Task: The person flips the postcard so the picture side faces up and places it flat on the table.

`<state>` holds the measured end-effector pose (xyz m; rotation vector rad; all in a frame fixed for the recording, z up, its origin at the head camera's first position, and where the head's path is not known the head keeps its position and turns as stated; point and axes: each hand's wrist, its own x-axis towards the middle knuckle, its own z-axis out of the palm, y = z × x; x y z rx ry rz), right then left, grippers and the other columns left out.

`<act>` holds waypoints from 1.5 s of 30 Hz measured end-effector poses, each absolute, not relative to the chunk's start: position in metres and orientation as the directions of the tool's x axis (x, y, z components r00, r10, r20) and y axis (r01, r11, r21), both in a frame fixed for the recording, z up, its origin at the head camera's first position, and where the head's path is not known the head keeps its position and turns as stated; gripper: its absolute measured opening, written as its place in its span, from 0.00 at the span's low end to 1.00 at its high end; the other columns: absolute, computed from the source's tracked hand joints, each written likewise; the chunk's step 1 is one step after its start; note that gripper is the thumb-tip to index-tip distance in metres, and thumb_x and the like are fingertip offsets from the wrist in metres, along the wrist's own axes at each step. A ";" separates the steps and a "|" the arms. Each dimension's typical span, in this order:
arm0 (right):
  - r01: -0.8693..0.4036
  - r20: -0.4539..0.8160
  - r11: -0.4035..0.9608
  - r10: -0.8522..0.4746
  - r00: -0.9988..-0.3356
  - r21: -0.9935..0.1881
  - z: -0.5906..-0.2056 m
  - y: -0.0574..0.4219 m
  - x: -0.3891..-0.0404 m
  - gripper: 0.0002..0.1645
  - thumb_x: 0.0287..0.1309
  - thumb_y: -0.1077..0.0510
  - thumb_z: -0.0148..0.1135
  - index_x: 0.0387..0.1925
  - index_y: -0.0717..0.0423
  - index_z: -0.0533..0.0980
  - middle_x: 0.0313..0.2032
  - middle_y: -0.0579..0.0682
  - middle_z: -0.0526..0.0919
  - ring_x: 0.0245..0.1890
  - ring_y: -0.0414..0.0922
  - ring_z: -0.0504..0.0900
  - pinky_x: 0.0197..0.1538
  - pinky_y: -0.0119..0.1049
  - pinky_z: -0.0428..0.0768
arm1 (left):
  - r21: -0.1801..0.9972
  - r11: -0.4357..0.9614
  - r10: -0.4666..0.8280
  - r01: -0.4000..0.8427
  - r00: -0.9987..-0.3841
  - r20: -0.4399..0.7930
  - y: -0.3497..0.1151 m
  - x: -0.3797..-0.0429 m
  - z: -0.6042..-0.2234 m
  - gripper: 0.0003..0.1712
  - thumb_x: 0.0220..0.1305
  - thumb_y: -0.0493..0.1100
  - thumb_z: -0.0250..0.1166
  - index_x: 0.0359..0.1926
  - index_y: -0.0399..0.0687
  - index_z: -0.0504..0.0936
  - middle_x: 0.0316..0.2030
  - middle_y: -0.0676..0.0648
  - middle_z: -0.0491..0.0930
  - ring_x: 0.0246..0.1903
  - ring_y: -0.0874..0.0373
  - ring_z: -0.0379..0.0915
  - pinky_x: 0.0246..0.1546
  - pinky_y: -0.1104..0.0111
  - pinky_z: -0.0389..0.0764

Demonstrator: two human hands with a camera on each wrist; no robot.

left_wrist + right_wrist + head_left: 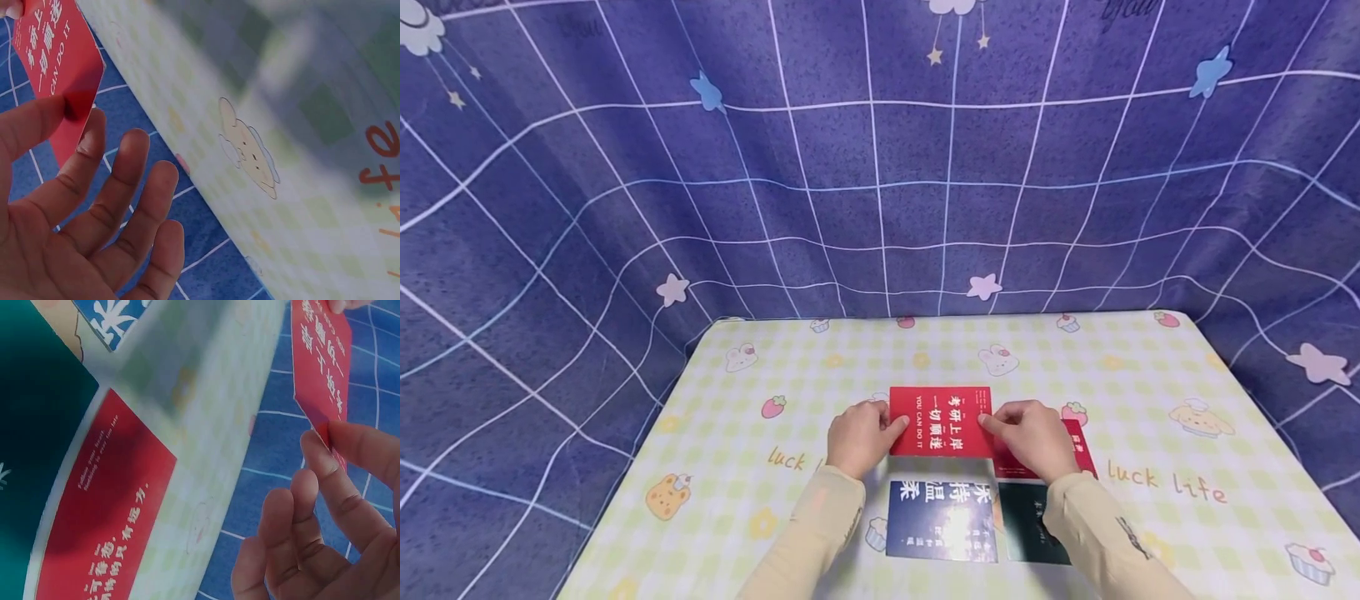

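A red card (940,422) with white lettering is held up above the table between both hands. My left hand (859,435) pinches its left edge between thumb and index finger; in the left wrist view the other fingers spread free of the card. At the card's right edge, my right hand (1032,433) pinches with thumb and index finger. Below lie a blue card (942,521) with white characters, a dark green card (1033,521) and a second red card (106,512). The right hand and forearm partly hide the second red card and the green one in the head view.
The table (700,400) wears a pale green checked cloth printed with cartoon animals, strawberries and lettering. Behind and beside it hangs a blue curtain (820,208) with white grid lines and stars.
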<state>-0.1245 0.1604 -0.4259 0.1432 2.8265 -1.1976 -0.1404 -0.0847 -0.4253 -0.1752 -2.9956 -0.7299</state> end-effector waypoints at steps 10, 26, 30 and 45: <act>0.141 -0.107 0.694 0.092 -0.990 -0.706 -0.430 0.150 -0.127 0.11 0.59 0.47 0.72 0.30 0.50 0.87 0.26 0.47 0.86 0.31 0.46 0.76 0.36 0.41 0.72 | 0.365 0.919 0.115 0.148 -0.987 0.112 -0.092 -0.143 -0.432 0.22 0.63 0.52 0.71 0.20 0.50 0.72 0.15 0.53 0.67 0.19 0.58 0.64 0.27 0.64 0.68; 0.197 -0.163 0.727 0.119 -0.980 -0.658 -0.442 0.143 -0.124 0.16 0.58 0.45 0.73 0.33 0.54 0.86 0.26 0.45 0.85 0.29 0.44 0.78 0.36 0.41 0.78 | 0.208 0.975 0.062 0.078 -0.995 0.079 -0.084 -0.144 -0.447 0.18 0.60 0.55 0.74 0.27 0.47 0.81 0.18 0.51 0.73 0.23 0.55 0.73 0.34 0.59 0.76; 0.179 -0.148 0.753 0.110 -0.983 -0.633 -0.446 0.140 -0.126 0.15 0.58 0.46 0.73 0.33 0.55 0.86 0.24 0.45 0.84 0.27 0.44 0.77 0.33 0.39 0.75 | 0.179 0.982 0.051 0.067 -0.994 0.093 -0.081 -0.143 -0.449 0.18 0.59 0.55 0.75 0.31 0.45 0.85 0.22 0.48 0.79 0.27 0.52 0.78 0.36 0.58 0.78; 0.184 -0.166 0.793 0.106 -0.980 -0.580 -0.461 0.136 -0.131 0.17 0.56 0.48 0.75 0.37 0.58 0.85 0.23 0.46 0.82 0.23 0.43 0.77 0.30 0.38 0.78 | 0.126 0.992 0.016 0.025 -0.998 0.068 -0.075 -0.142 -0.459 0.20 0.59 0.57 0.74 0.34 0.43 0.87 0.27 0.45 0.82 0.31 0.49 0.80 0.38 0.57 0.79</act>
